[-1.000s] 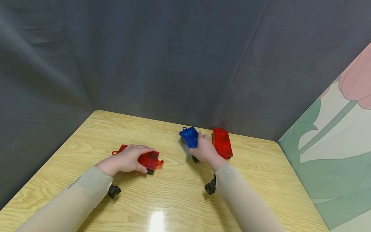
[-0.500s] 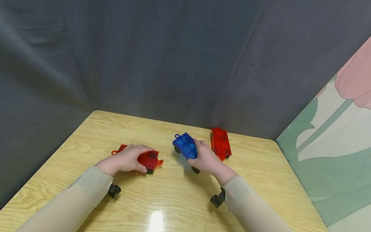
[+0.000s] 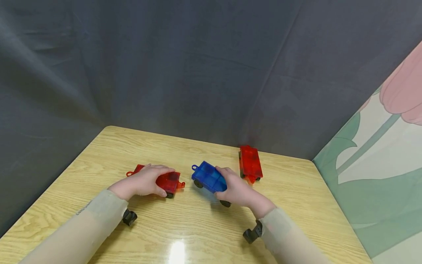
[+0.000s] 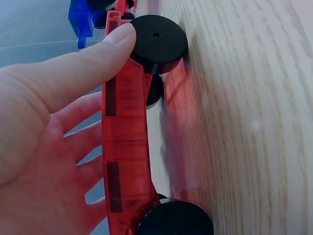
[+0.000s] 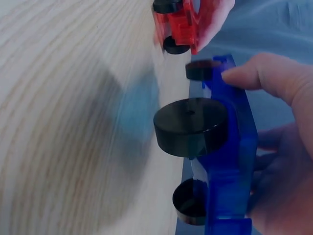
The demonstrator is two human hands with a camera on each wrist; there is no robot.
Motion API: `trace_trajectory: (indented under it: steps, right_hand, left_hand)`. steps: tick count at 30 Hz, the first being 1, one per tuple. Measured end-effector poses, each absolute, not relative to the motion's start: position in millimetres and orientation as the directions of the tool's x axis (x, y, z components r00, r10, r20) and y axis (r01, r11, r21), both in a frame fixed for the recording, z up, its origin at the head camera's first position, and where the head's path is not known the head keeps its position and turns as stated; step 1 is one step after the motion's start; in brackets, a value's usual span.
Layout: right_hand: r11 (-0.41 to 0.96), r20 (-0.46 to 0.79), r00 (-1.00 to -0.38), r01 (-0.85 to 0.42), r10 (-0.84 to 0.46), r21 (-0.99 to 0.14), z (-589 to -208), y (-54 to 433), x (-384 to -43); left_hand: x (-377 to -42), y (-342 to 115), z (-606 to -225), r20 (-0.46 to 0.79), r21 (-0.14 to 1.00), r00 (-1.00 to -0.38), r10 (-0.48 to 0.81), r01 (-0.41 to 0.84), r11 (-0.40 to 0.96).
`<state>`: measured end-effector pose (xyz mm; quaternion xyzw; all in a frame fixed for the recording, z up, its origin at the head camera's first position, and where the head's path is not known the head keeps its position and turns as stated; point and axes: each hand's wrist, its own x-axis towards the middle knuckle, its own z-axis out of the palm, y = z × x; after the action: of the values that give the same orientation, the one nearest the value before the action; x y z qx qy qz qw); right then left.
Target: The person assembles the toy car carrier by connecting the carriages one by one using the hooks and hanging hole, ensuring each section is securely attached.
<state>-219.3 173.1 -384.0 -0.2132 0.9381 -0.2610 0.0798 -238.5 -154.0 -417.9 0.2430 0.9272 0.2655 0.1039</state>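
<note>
My left hand (image 3: 143, 182) holds a see-through red toy train car (image 3: 169, 181) by its sides, thumb on the near side by a wheel. A ring juts from this car's left end and a hook from its right end. My right hand (image 3: 236, 189) grips a see-through blue toy train car (image 3: 207, 176). Its ring end points left toward the red hook, with a gap between them. In the right wrist view, the black wheels of the blue car (image 5: 237, 142) hang above the tabletop, over its shadow. My palms cover part of both cars.
A second red car (image 3: 250, 161) stands near the back edge of the wooden table (image 3: 178, 220), right of the blue one. A dark curtain (image 3: 184, 73) hangs behind. Flower-patterned cloth (image 3: 379, 190) lies beyond the right edge. Black wrist cameras (image 3: 252, 233) hang under my wrists.
My right hand has carried the blue car away from the second red car, leftward and nearer to me, turning its ring end toward the held red car. My left hand has stayed still.
</note>
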Motion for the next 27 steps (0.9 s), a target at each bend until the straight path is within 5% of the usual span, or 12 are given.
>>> trace_trajectory:
  steps: [11, 27]
  right_hand:
    - [0.693, -0.084, -0.805, -0.445, -0.587, -0.567, -385.6, 177.2, -216.0]
    - [0.671, -0.098, -0.751, -0.514, -0.653, -0.534, -388.2, 169.8, -219.7]
  left_hand:
    - [-238.7, -153.0, -414.2, -0.050, 0.543, -0.857, 0.513, 0.408, 0.734]
    - [-238.1, -155.7, -418.5, -0.037, 0.554, -0.851, 0.524, 0.420, 0.719]
